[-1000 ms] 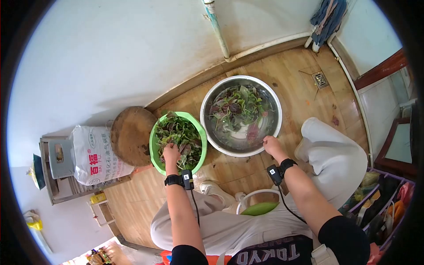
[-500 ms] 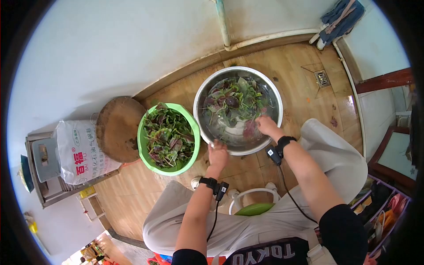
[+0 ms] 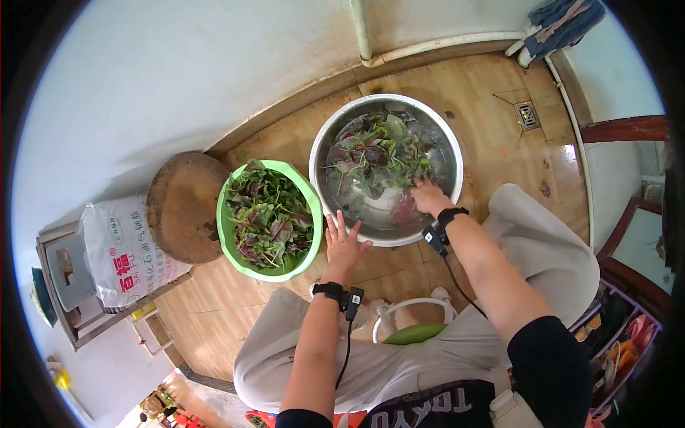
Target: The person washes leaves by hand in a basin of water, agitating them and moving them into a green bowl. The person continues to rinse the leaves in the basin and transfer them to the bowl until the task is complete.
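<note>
Water and leafy greens (image 3: 371,151) with purple-red and green leaves fill part of a round metal basin (image 3: 457,153) on the floor. My right hand (image 3: 430,198) reaches inside the basin's right side, at the edge of the floating leaves. Its fingers look bent together; their tips are at the water, and whatever they hold is hidden. My left hand (image 3: 344,246) is open, fingers spread, at the basin's lower left rim. Beside the basin stands a light green tub (image 3: 316,207) heaped with more of these greens (image 3: 270,217).
A round wooden board (image 3: 187,207) leans by a white printed bag (image 3: 118,246) at left. A pipe (image 3: 449,41) runs along the wall base. A floor drain (image 3: 527,115) lies at right. A white-framed stool with a green part (image 3: 414,334) is between my legs.
My left hand's fingers have spread out at the basin's rim. My right hand has shifted slightly toward the floating leaves. The whole view has tilted a little.
</note>
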Demonstrator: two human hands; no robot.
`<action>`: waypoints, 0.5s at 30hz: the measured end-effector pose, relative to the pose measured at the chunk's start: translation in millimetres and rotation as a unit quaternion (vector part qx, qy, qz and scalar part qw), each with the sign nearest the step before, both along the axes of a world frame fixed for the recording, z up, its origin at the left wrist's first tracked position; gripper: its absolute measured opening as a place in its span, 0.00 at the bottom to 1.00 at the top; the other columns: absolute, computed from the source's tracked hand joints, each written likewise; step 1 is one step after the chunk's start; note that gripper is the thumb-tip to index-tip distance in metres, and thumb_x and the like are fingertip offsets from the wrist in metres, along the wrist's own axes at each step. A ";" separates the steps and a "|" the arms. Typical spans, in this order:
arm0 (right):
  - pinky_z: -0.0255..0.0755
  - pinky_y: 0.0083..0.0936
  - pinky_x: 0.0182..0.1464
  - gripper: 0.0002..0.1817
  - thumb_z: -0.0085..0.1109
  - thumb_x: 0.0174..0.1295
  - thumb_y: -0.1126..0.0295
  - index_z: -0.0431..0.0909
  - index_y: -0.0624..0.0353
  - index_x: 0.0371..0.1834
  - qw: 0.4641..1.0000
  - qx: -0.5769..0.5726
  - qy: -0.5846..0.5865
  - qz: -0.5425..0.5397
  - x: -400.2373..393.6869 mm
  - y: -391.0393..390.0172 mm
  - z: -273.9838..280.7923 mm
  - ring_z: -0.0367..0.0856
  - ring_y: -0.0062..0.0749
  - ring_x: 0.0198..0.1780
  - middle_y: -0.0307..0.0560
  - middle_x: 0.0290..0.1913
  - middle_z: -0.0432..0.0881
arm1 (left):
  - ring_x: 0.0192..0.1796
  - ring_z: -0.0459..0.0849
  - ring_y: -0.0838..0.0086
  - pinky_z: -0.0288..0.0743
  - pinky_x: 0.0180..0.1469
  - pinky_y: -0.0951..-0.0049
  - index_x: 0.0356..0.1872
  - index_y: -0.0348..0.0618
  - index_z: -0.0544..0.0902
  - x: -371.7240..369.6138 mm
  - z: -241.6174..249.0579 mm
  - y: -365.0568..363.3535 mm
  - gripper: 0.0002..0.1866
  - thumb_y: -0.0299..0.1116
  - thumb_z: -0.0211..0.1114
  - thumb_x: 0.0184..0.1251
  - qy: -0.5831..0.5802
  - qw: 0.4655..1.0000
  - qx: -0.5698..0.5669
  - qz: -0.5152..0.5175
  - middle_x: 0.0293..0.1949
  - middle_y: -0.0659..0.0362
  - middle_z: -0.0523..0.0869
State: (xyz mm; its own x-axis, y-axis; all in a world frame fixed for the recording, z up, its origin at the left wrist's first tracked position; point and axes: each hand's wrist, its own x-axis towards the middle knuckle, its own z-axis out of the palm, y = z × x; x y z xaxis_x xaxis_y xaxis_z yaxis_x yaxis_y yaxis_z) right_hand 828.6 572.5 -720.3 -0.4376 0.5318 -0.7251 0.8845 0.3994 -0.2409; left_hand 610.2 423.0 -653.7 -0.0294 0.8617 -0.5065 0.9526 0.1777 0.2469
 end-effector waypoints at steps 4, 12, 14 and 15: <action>0.62 0.38 0.57 0.18 0.50 0.49 0.74 0.73 0.59 0.46 0.998 -0.043 0.052 -0.020 -13.8 -24.8 4.9 0.60 0.54 0.59 0.53 0.59 0.63 | 0.68 0.32 0.49 0.41 0.65 0.53 0.59 0.59 0.67 1.4 3.2 6.4 0.33 0.57 0.59 0.49 0.012 0.999 -0.049 0.012 0.68 0.50 0.35; 0.66 0.34 0.47 0.24 0.59 0.48 0.57 0.71 0.65 0.42 0.961 -0.164 0.213 -0.070 -31.2 -32.1 17.5 0.73 0.49 0.45 0.57 0.43 0.75 | 0.68 0.34 0.49 0.41 0.65 0.53 0.60 0.56 0.65 6.2 5.9 8.2 0.36 0.57 0.61 0.47 0.052 0.998 -0.031 0.002 0.67 0.48 0.38; 0.66 0.32 0.47 0.23 0.56 0.53 0.56 0.71 0.62 0.46 0.938 -0.133 0.279 -0.157 -24.9 -25.1 12.4 0.73 0.49 0.46 0.59 0.45 0.74 | 0.68 0.36 0.49 0.41 0.65 0.53 0.60 0.53 0.65 13.8 17.4 19.9 0.37 0.54 0.63 0.47 0.067 0.996 -0.058 0.014 0.67 0.47 0.42; 0.67 0.33 0.48 0.22 0.54 0.54 0.57 0.71 0.61 0.46 0.943 -0.092 0.270 -0.171 -20.7 -17.0 12.2 0.73 0.50 0.46 0.59 0.45 0.74 | 0.68 0.39 0.50 0.41 0.65 0.52 0.60 0.51 0.64 17.4 20.2 27.8 0.38 0.51 0.64 0.46 0.083 0.993 -0.086 0.023 0.66 0.46 0.45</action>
